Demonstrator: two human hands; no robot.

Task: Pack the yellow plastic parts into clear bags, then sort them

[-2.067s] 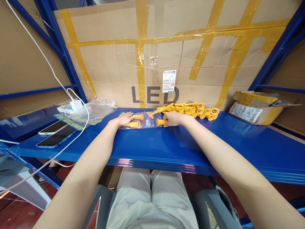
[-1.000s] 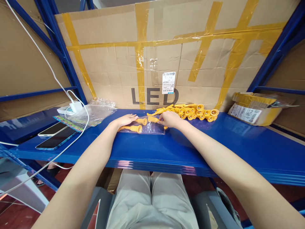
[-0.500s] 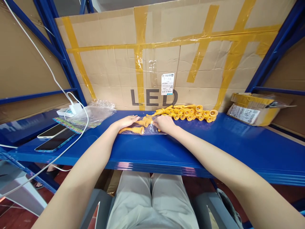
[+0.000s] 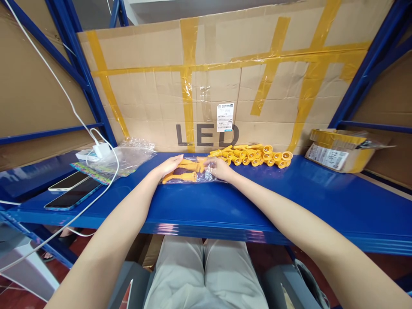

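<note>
A clear plastic bag (image 4: 209, 177) lies flat near the middle of the blue shelf, with several yellow flared, ribbed plastic pieces (image 4: 185, 176) inside it or on it. My left hand (image 4: 170, 166) curls over the bag's left end, fingers closed around it and the narrow ends of the pieces. At the right end, my right hand (image 4: 222, 169) has its fingers closed at a yellow piece (image 4: 201, 164); its fingertips are partly hidden. Behind my right hand, a pile of the same yellow pieces (image 4: 254, 155) is stacked, wide mouths facing me.
A large taped cardboard sheet (image 4: 144, 103) stands behind the shelf (image 4: 206, 206). On the left are two phones (image 4: 74, 193), a white charger (image 4: 101, 150) with a looping cable, and an empty plastic bag (image 4: 137, 156). A small open carton (image 4: 341, 150) sits right.
My right hand has turned from a fist to fingers pointing left at a yellow piece. My left fingers have curled in around the bag's end. The view has tilted up slightly.
</note>
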